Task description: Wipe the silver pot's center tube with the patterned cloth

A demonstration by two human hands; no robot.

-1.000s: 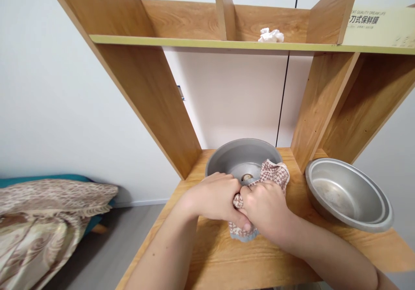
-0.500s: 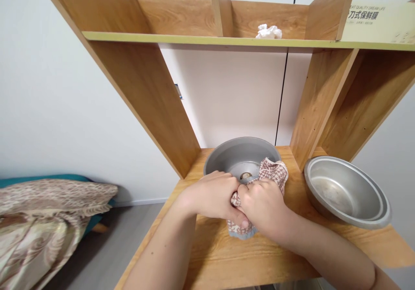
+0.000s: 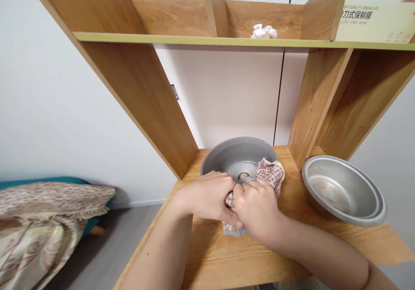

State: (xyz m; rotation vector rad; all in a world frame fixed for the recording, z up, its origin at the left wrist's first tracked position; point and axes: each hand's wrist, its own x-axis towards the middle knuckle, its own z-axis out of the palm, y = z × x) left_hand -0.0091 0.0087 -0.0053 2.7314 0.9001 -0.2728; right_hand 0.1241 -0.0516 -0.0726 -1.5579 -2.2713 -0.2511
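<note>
Both hands meet over the near rim of a grey metal pot [image 3: 223,154] that stands on the wooden shelf board [image 3: 214,255]. My left hand [image 3: 204,195] and my right hand [image 3: 257,208] are each closed on a brown-and-white patterned cloth [image 3: 270,173]. The cloth is bunched between the fists. One end sticks up over the pot's rim, the other hangs below the hands with a light blue edge. A small round knob shows at the bottom of the pot.
A stack of shallow steel basins [image 3: 343,190] sits tilted on the board at the right. Upright wooden dividers [image 3: 311,104] flank the pot. A crumpled white tissue [image 3: 264,31] and a printed box [image 3: 372,22] lie on the upper shelf. Patterned bedding [image 3: 42,221] lies at the lower left.
The hands stay clenched on the cloth in the same grip. The whole scene has drifted slightly left in view as the head moved.
</note>
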